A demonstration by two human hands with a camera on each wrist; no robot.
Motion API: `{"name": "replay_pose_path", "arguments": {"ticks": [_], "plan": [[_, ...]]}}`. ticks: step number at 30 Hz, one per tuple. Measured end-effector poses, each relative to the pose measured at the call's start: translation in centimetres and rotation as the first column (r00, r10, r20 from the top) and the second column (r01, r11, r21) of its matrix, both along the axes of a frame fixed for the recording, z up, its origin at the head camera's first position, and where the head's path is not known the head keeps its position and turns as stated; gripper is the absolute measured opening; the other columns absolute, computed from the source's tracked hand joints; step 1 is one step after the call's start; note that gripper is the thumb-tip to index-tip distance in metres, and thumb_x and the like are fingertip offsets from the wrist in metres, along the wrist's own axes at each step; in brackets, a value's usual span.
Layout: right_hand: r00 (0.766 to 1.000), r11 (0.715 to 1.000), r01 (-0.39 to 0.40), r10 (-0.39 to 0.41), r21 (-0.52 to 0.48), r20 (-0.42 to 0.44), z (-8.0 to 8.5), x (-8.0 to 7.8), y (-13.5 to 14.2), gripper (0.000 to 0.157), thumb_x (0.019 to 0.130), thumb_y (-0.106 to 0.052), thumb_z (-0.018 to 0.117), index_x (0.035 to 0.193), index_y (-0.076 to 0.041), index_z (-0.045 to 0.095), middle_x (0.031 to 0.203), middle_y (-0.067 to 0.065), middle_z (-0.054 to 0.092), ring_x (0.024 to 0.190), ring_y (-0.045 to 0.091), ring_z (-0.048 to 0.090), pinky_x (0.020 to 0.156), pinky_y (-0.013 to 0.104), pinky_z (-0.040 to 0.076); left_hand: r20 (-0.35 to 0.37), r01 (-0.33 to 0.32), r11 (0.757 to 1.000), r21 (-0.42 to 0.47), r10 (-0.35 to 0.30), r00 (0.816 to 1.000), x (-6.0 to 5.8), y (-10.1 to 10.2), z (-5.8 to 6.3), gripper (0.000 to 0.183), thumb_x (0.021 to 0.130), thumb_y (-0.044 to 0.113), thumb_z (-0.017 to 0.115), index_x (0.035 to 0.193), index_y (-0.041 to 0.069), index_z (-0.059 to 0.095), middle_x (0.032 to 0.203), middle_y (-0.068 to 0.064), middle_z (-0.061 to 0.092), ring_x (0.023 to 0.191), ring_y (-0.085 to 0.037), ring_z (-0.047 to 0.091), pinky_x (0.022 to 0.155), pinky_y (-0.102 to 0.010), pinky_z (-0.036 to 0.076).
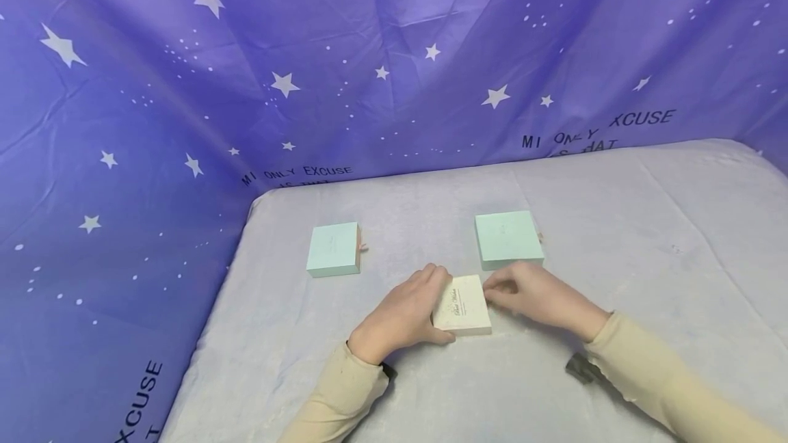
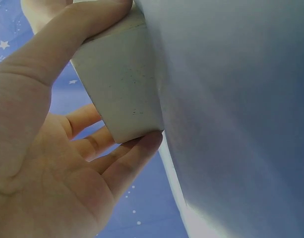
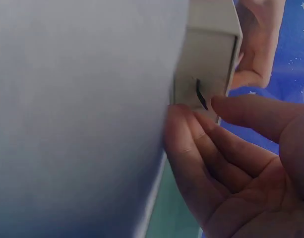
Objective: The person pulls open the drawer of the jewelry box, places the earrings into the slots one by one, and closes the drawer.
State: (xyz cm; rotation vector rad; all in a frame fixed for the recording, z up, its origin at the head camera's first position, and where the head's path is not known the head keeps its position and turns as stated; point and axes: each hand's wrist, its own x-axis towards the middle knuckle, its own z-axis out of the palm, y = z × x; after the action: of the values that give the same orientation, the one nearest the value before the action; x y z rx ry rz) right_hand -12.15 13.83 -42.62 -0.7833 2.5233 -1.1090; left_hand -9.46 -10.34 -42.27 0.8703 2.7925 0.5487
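Note:
A small cream drawer-style gift box [image 1: 470,306] with dark lettering on its top lies on the bed-like surface in the head view. My left hand [image 1: 409,310] grips it from the left, thumb on the near side and fingers round the far side. On the box's right end a short dark ribbon pull [image 3: 201,94] sticks out in the right wrist view. Beside that end is my right hand [image 1: 532,292], its thumb and fingertips close around the ribbon with a gap between them. Whether a fingertip touches the ribbon is hard to tell.
Two mint-green boxes with ribbon pulls on their right sides lie farther back, one at left [image 1: 334,249] and one at right [image 1: 507,238], just beyond my right hand. Grey cloth [image 1: 615,245] covers the surface. A purple star-patterned curtain [image 1: 369,53] hangs behind and at left.

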Motion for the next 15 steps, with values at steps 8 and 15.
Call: {"name": "replay_pose_path", "arguments": {"ticks": [8,15], "plan": [[0.998,1.0,0.028,-0.028,-0.003,-0.047,1.1,0.3,0.1,0.038,0.093,-0.022,0.068,0.118,0.006,0.067,0.111,0.018,0.072,0.101,0.031,0.07,0.087,0.043,0.056,0.003,0.002,1.0,-0.003,-0.002,1.0,-0.1,0.0,0.0,0.069,0.066,0.032,0.092,0.114,0.014,0.047,0.097,0.005,0.047,0.084,-0.009,0.045,0.072,-0.019,0.042],[0.982,0.997,-0.034,0.045,0.062,-0.185,1.2,1.3,-0.7,0.065,0.082,-0.039,0.079,0.128,0.003,0.06,0.123,0.012,0.066,0.113,0.03,0.062,0.097,0.049,0.049,0.008,0.001,1.0,-0.012,-0.001,1.0,0.0,0.0,0.2,0.069,0.067,0.032,0.092,0.115,0.014,0.047,0.097,0.006,0.046,0.084,-0.008,0.044,0.071,-0.018,0.041]]}}
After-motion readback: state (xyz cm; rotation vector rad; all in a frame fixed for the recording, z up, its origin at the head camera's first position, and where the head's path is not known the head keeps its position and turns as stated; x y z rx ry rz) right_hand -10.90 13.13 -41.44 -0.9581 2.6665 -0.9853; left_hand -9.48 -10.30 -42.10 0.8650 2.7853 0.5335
